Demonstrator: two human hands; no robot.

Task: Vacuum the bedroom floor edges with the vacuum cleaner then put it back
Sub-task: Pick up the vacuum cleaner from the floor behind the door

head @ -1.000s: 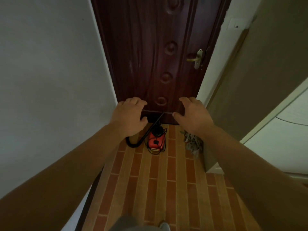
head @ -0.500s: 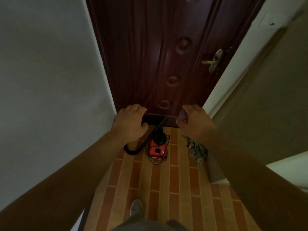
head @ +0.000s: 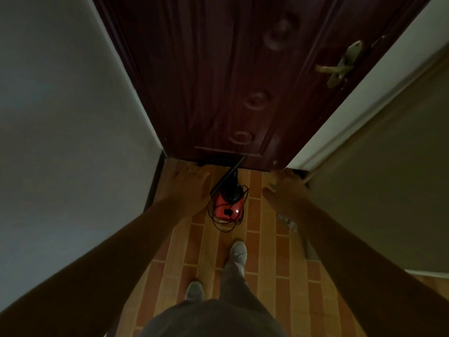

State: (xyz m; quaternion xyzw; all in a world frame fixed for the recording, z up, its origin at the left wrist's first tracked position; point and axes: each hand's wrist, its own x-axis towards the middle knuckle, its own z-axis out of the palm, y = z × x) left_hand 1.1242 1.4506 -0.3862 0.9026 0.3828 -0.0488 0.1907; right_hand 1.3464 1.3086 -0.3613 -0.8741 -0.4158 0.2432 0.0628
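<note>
Cord (head: 226, 228) was my main worry: it lay in loose black loops round the red vacuum cleaner (head: 227, 206), which sat on the tiled floor (head: 267, 276) at the far end, right up by the dark door (head: 218, 81). A grey shoe (head: 238, 251) was planted just near of those loops, so I reckon one more step could've snagged a loop and dragged or tipped the machine. The black wand (head: 227, 177) stood tilted towards the door's bottom edge, and a careless grab probably would've sent it sliding down. The left hand (head: 188, 190) and right hand (head: 285, 193) were both reached out either side of the vacuum, fingers loose and holding nothing. A grey clump (head: 289, 222) by the right wall looked like another thing to trip on, and the light was dim, which wouldn't help. As for writing, I couldn't read any brand or label, just a small glowing spot on the vacuum's near face.
</note>
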